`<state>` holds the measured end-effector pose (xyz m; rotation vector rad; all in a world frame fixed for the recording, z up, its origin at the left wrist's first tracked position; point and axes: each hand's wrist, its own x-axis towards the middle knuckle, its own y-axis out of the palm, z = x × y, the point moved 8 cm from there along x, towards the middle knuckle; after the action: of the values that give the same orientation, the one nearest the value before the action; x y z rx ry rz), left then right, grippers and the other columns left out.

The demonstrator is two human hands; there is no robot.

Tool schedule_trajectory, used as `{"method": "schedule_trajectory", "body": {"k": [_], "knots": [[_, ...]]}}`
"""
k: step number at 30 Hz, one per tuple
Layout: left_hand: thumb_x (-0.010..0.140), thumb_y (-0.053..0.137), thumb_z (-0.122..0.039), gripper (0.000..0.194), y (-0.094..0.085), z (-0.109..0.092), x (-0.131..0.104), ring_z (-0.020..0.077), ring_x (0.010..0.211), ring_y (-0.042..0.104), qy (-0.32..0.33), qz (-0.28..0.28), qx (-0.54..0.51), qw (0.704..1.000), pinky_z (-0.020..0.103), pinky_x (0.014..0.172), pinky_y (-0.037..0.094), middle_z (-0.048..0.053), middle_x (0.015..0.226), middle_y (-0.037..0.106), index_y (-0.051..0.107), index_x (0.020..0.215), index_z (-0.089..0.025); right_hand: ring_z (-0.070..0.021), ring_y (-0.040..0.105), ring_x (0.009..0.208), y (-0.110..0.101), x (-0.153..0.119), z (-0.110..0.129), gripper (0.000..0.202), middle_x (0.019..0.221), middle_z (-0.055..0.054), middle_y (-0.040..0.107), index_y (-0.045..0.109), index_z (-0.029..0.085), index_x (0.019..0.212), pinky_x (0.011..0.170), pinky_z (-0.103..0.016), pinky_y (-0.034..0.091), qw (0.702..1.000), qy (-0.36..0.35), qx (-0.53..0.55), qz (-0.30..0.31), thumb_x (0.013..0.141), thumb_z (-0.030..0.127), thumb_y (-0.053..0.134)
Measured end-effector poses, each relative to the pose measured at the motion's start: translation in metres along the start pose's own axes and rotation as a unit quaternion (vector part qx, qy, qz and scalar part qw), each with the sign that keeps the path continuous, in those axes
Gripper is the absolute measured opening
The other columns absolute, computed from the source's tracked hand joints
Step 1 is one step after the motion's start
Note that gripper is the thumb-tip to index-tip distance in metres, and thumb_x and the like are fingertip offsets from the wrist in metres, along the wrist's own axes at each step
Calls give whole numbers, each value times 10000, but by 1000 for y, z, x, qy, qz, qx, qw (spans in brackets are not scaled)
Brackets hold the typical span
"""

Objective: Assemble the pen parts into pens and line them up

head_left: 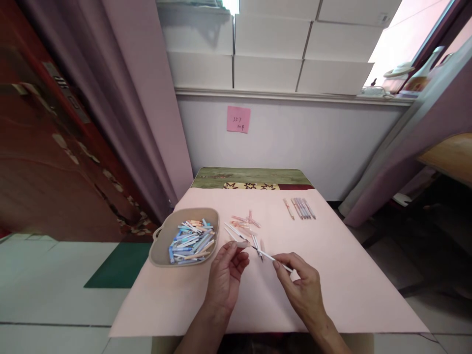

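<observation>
My left hand (pixel 225 273) pinches a short, pale pen barrel piece (pixel 242 244) between thumb and fingertips. Between the thumb and fingers of my right hand (pixel 301 279) is a white pen refill (pixel 271 256), slanting up to the left. Its dark tip points at the right end of the barrel piece; I cannot tell whether it has entered. Just beyond my hands lie loose white refills (pixel 231 227) and a few pinkish pen parts (pixel 241 224).
A beige basket (pixel 155 253) filled with blue, white and orange pen parts stands at the left. Several assembled-looking pens (pixel 303 209) lie in a row at the back right. Pink cloth (pixel 342 290) covers the table. A wall (pixel 295 132) rises behind it.
</observation>
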<state>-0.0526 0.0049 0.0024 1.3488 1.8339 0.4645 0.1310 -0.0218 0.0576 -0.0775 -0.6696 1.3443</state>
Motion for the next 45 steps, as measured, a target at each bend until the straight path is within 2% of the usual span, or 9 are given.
{"method": "schedule_trajectory", "body": {"k": [7,12,14,19,25,30,36,40,45], "knots": [[670,771,-246,249,1,-9,-7,101,547,622,53,40,64,996,224,558,510,2,733,700,581,810,-166,-140,511,555,1,2,-3,127,666,-28,599,711,221,813,384,-198,358,999,21,0,32,804,298,610],[717,725,-287,186,-5,2,-7,126,542,599,24,113,146,983,247,564,468,-7,624,651,588,782,-179,-145,524,565,7,5,-29,213,618,-19,610,693,190,684,476,-223,414,973,149,141,106,742,395,695],[716,725,-289,174,-7,8,-5,129,549,591,6,140,186,973,246,576,455,1,605,644,596,747,-177,-122,463,502,6,5,-40,261,532,7,541,688,180,684,439,-216,364,962,184,182,89,723,437,714],[682,750,-282,159,-1,18,-6,137,537,559,11,222,333,916,247,564,428,8,578,635,644,728,-172,-114,412,522,-3,8,-53,293,547,17,501,692,170,719,471,-227,346,967,171,187,1,730,462,710],[771,652,-287,129,12,29,-15,192,760,601,41,295,478,826,263,693,427,39,745,690,733,765,-186,-106,398,528,17,9,-48,311,561,22,503,621,171,634,494,-224,328,971,155,176,53,756,449,690],[717,720,-270,135,2,43,1,156,635,570,-6,282,375,883,257,633,405,31,677,684,734,813,-175,-94,356,485,43,8,-46,325,504,42,458,611,174,621,463,-218,281,965,165,176,102,769,457,671],[703,743,-229,126,-20,45,24,151,684,594,-38,255,234,938,264,708,432,59,714,702,722,797,-149,-133,508,561,74,21,-49,309,611,-6,613,709,177,731,513,-225,382,955,150,178,181,823,449,595],[676,758,-190,132,-37,39,37,158,768,619,-47,198,132,970,287,830,434,42,761,695,725,798,-151,-151,540,582,66,49,-76,340,667,-26,641,715,169,818,544,-245,419,967,174,130,133,812,475,568],[654,772,-160,212,-41,45,43,145,696,623,-95,189,89,973,321,840,460,32,745,678,719,858,-140,-157,573,611,42,70,-106,198,674,-8,667,688,206,729,558,-245,373,975,169,-110,97,777,351,561]]}}
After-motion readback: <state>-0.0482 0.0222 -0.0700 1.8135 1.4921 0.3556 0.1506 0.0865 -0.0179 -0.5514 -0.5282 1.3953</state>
